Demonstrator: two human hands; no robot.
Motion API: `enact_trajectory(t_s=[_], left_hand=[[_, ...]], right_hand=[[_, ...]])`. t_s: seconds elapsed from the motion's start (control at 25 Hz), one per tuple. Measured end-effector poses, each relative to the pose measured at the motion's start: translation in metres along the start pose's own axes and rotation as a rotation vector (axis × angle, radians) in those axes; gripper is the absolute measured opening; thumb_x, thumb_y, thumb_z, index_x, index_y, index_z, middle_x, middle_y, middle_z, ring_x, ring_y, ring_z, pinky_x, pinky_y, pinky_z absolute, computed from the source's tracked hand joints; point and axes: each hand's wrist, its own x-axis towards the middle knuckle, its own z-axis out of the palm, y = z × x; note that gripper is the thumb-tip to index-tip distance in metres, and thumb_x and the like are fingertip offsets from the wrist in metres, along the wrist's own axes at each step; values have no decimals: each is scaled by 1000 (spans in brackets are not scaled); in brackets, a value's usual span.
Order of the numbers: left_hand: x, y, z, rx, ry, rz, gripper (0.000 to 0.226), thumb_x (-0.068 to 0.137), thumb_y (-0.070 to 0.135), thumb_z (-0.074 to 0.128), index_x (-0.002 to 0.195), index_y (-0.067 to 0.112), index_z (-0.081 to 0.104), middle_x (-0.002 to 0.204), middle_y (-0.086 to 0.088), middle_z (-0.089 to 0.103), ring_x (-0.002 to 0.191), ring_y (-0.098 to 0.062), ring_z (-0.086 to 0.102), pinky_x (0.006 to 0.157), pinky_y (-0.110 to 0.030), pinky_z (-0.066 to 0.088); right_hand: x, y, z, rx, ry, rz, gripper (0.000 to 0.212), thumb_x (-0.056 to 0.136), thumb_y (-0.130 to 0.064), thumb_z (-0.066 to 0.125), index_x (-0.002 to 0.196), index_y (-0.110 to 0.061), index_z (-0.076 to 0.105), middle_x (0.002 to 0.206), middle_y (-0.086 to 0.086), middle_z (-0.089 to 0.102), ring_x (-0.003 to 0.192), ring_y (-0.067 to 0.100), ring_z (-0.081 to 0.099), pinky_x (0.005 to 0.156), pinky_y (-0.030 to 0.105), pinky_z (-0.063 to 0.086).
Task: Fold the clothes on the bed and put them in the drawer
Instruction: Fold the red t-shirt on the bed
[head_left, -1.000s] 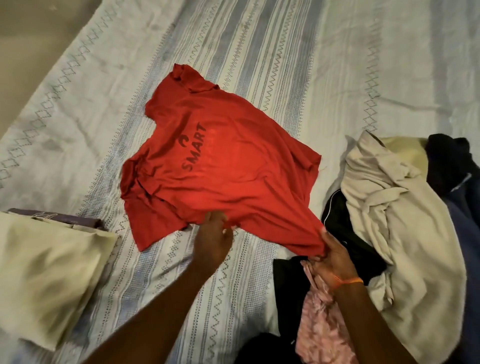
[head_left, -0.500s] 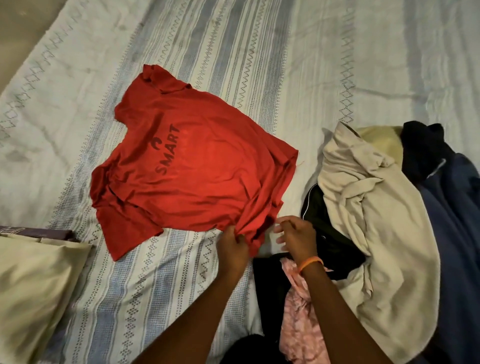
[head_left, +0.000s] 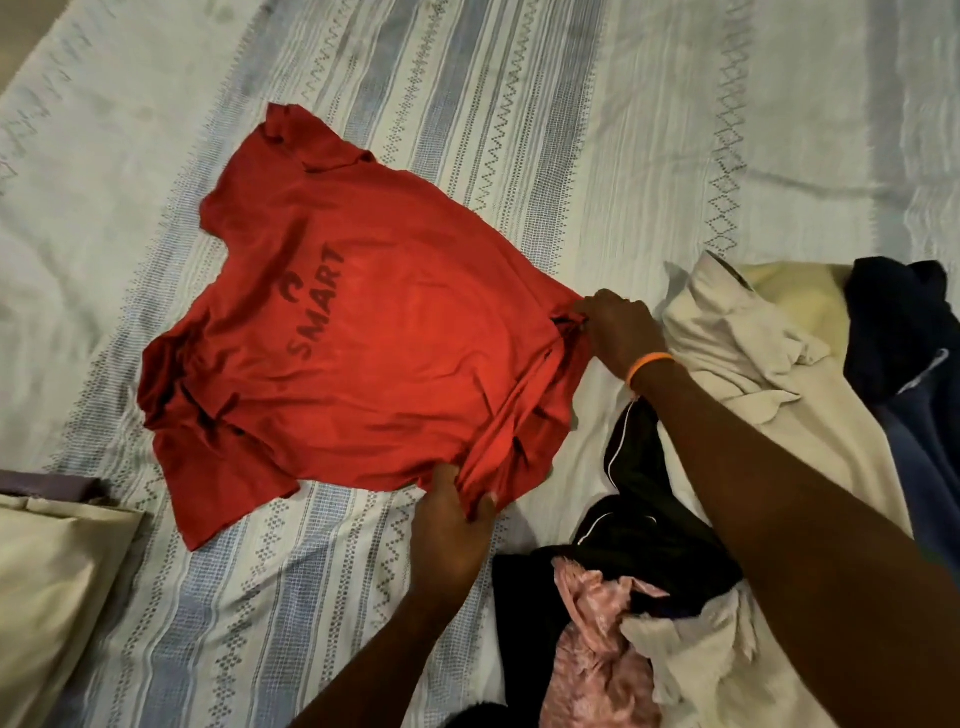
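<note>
The red T-shirt (head_left: 374, 358) lay mid-bed, thin, limp and creased, its hem bunched. The left hand (head_left: 452, 525) pinched the near hem and the right hand (head_left: 621, 332) gripped the far corner. An uneven pull risked skewing it or dragging the loose bedsheet (head_left: 675, 130). The heaped clothes pile (head_left: 727, 415) crowded beside it.

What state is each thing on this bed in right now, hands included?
red T-shirt: spread flat, unfolded, hem bunched
left hand: grips the shirt's hem
right hand: pinches the shirt's side edge
clothes pile: heaped, unfolded
pillow: lying at bed's edge
</note>
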Motion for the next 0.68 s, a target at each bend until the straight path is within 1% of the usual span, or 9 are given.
enact_trajectory(t_s=[0.08,0.16,0.24,0.28,0.36,0.44,0.52,0.6,0.68], left_hand=[[-1,2,-6,11,50,-50,26,80,8,67,98,18,51,76,-1,64,70,-26,63,60,-34,45],[-5,7,-12,43,49,-91,29,77,9,65,97,22,49,71,2,60,64,-25,60,57,-35,43],[-13,9,-11,119,-21,-79,31,81,15,64,105,27,47,76,1,62,66,-26,61,58,-37,48],[-18,10,-7,184,-73,-37,34,85,15,60,114,27,46,82,-3,65,69,-28,63,60,-38,51],[-26,13,7,354,-204,72,45,90,14,50,132,19,38,100,-11,66,79,-35,67,64,-41,51],[-35,24,21,429,-334,158,48,93,21,44,138,15,28,112,-13,63,90,-36,66,70,-41,49],[-40,33,36,367,-483,149,46,95,27,44,136,15,28,119,-10,58,99,-32,63,76,-40,48],[-36,38,46,355,-597,213,47,90,30,45,134,18,30,120,-8,55,102,-31,61,79,-40,49],[-33,38,50,330,-648,332,48,86,33,41,132,17,45,115,-7,62,98,-27,64,78,-37,51]], right_hand=[[12,23,-23,61,37,68,24,87,-7,53,103,-8,70,97,21,68,93,41,64,79,44,52],[25,44,-46,129,196,218,24,86,-4,50,97,-10,71,95,21,70,89,40,66,75,44,54],[41,58,-64,423,338,465,24,88,-2,45,84,-14,66,77,19,66,62,33,65,55,37,54],[48,58,-72,600,371,606,25,89,-1,43,76,-15,60,68,19,59,46,27,58,45,29,47],[58,63,-74,839,266,796,26,93,-9,41,69,-15,49,66,17,50,35,19,45,41,22,42],[52,53,-60,838,67,787,37,94,-43,49,70,-15,49,72,16,53,44,21,52,47,32,52],[32,31,-42,761,-6,723,59,76,-73,58,79,-14,54,72,11,59,56,23,57,60,42,56],[13,8,-25,745,11,640,64,67,-78,65,86,-18,54,76,3,62,68,21,59,73,42,55],[11,1,-12,663,10,577,55,76,-66,68,97,-16,57,91,2,66,86,23,61,83,37,50]])
